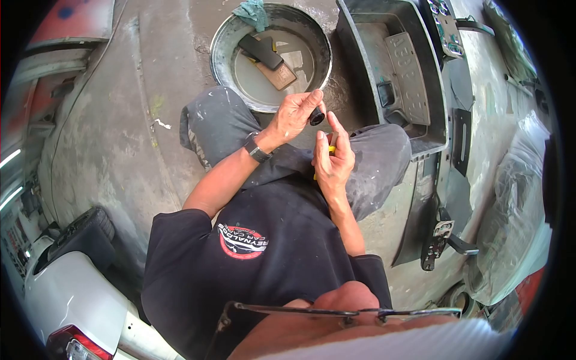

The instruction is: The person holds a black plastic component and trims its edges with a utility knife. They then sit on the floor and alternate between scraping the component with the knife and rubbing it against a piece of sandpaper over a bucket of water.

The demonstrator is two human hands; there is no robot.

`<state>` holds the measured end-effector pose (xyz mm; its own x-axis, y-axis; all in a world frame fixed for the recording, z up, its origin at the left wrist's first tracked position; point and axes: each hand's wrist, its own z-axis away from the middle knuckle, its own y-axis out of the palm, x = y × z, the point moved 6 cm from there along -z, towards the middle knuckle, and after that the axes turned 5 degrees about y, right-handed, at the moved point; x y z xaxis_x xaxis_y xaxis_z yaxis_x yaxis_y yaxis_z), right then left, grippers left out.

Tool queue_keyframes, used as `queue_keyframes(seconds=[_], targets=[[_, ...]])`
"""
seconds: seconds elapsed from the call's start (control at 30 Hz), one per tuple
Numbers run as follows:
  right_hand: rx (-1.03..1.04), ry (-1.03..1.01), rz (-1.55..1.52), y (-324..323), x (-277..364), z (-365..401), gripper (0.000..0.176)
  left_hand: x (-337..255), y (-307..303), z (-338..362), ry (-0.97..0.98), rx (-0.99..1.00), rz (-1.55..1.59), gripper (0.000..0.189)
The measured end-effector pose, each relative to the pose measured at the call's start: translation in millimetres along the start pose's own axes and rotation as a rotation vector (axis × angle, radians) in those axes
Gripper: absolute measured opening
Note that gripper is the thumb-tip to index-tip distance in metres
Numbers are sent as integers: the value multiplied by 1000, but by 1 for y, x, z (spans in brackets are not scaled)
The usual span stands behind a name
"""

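My left hand [294,117], with a dark watch on the wrist, is closed round a small black tube-like part [317,117] whose round end faces me. Just to its right, my right hand [334,161] is raised with the index finger pointing toward the black part. Its thumb and fingers close on a small yellow and reddish piece [332,147], mostly hidden by the hand; I cannot tell its kind. Both hands are above my lap, between my bent knees. Beyond them stands a round basin [220,72] of cloudy water.
Dark pads [261,51] and a tan block [281,76] lie in the basin; a teal cloth [252,13] hangs over its rim. Right of it sits a large black plastic bin-shaped part [360,66]. Black trim pieces [461,141] and plastic-wrapped items [510,204] lie farther right. A white car panel [78,288] is at lower left.
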<state>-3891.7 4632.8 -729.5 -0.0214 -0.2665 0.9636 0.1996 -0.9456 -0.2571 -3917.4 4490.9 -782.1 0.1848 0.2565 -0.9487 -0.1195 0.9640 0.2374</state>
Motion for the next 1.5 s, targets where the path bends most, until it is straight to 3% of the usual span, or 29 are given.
queue_keyframes(seconds=[0.13,0.17,0.27,0.4,0.57,0.67,0.77,0.87,0.93,1.0,1.13,1.3,1.5], targets=[[-32,-179,96,4,18,-3,44,3,1,-1,44,-34,-43,56],[0,-189,92,4,18,-3,51,2,1,-1,27,-35,-51,56],[35,-148,118,6,22,-1,51,-12,4,1,21,-14,-56,57],[25,-253,205,11,26,1,51,-11,3,0,36,-29,-85,62],[46,-318,365,15,28,2,50,-11,4,2,-122,-12,-29,67],[120,-330,504,18,26,5,62,0,5,1,-185,5,81,70],[178,-343,525,19,23,9,57,4,7,1,-257,52,173,72],[-22,-402,271,7,28,1,47,6,11,5,-429,98,318,74],[-64,-114,184,-3,28,-8,25,10,14,9,-506,150,415,75],[-43,168,-10,-8,3,-13,21,15,18,10,-517,230,486,76],[90,428,-350,-4,-1,-18,19,23,18,12,-581,255,567,78],[138,439,-424,-1,-3,-20,19,30,19,15,-644,327,662,78],[154,460,-400,-1,-4,-21,15,28,17,18,-699,166,400,78]])
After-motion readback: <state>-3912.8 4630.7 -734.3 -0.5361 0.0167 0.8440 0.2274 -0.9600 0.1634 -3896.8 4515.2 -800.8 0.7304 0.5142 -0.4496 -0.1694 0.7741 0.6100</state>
